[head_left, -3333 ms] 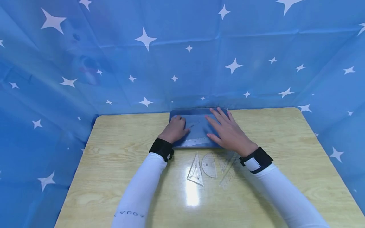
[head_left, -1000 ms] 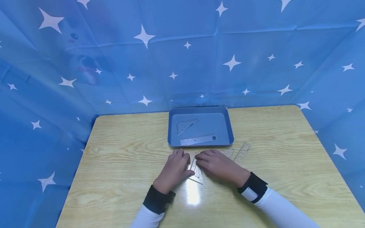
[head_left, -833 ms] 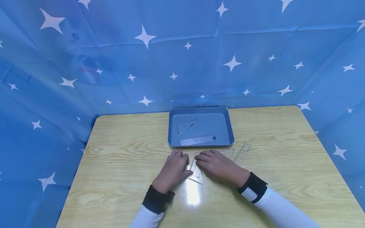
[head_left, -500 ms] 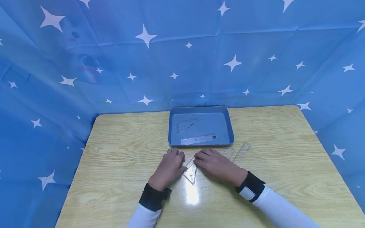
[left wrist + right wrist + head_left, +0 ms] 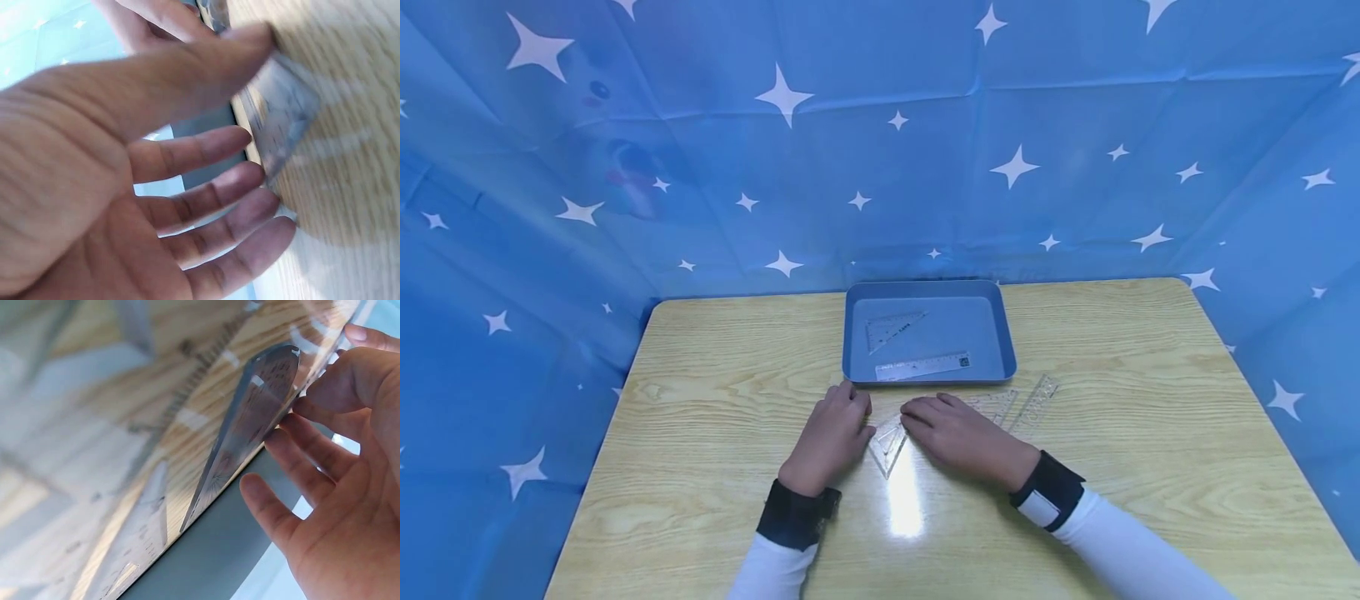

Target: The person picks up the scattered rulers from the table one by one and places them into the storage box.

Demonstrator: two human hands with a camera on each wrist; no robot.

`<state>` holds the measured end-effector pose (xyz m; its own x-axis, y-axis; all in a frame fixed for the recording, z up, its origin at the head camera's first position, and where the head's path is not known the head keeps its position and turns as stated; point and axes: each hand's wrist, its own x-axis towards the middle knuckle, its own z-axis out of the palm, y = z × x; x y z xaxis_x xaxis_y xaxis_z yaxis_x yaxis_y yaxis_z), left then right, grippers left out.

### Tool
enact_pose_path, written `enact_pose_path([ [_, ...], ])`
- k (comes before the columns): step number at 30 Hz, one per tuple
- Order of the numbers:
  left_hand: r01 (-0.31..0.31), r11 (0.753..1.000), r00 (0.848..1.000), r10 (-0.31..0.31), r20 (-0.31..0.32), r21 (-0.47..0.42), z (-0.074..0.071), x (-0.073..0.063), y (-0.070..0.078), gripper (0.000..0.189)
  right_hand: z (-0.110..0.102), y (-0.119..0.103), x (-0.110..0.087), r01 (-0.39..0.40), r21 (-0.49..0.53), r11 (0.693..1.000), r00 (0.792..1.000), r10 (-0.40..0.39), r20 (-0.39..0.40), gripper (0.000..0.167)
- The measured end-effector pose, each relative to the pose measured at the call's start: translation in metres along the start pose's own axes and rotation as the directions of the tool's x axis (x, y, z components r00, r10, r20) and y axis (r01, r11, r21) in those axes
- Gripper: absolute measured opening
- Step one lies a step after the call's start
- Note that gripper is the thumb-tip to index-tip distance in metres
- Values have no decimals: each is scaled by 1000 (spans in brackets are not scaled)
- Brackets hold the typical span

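A clear plastic set square [image 5: 886, 443] lies aslant on the table between the hands, its upper corner hidden by the right fingers. Beside its left corner is the thumb of my left hand [image 5: 827, 437]; the other fingers reach towards the tray, and the left wrist view shows them loosely extended. My right hand [image 5: 966, 442] pinches at the upper corner, thumb and index close together in the right wrist view. A clear protractor [image 5: 250, 419] lies near those fingertips. Right of this hand are a second set square [image 5: 996, 404] and a clear ruler [image 5: 1036, 402], both partly covered.
A shallow blue tray [image 5: 977, 329] stands at the back edge of the wooden table [image 5: 715, 375]. Inside it lie a set square [image 5: 891, 329] and a clear ruler [image 5: 922, 367]. A blue star-patterned curtain [image 5: 880, 167] hangs right behind and along the sides.
Both hands have left the tray and come down to the table. Over the last second the set square between them has turned and slid left, with the left hand shifting left and the right following slightly.
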<state>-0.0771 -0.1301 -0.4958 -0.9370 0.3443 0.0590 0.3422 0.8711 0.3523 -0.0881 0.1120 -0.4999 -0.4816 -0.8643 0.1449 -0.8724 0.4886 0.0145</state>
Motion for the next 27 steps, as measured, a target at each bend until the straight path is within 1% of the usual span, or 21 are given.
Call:
enact_pose_path([
  [3, 24, 999, 999, -23, 39, -40, -2, -1, 1, 26, -1, -1, 1, 4, 6, 1000, 1000, -4, 1, 39],
  [5, 36, 997, 997, -31, 71, -64, -3, -1, 3, 34, -1, -1, 3, 2, 8, 1000, 1000, -2, 6, 39],
  [7, 37, 997, 995, -31, 91, -67, -4, -1, 7, 41, -1, -2, 4, -1, 9, 1000, 1000, 1, 11, 40],
  [10, 39, 998, 995, -35, 91, -45, -4, -2, 12, 46, 0, -2, 5, -6, 1, 1000, 1000, 6, 20, 40],
  [14, 47, 999, 996, -46, 78, -12, -4, -4, 16, 46, 1, -3, 7, -12, -1, 1000, 1000, 12, 27, 41],
  [16, 55, 999, 995, -54, 81, 0, -5, -4, 17, 44, 1, -3, 7, -15, 2, 1000, 1000, 15, 25, 41],
  [18, 69, 998, 993, -68, 98, -4, -6, -3, 17, 42, 2, -3, 8, -17, -3, 1000, 1000, 17, 23, 40],
  [20, 88, 996, 989, -84, 124, -27, -6, -2, 17, 41, 2, -3, 8, -20, -3, 1000, 1000, 20, 16, 39],
  [23, 109, 990, 982, -93, 162, -90, -6, 2, 14, 41, 2, -3, 9, -28, -3, 1000, 999, 28, 15, 38],
  [27, 121, 979, 974, -85, 208, -163, -6, 6, 10, 46, 2, -2, 10, -42, 32, 999, 999, 41, 14, 37],
])
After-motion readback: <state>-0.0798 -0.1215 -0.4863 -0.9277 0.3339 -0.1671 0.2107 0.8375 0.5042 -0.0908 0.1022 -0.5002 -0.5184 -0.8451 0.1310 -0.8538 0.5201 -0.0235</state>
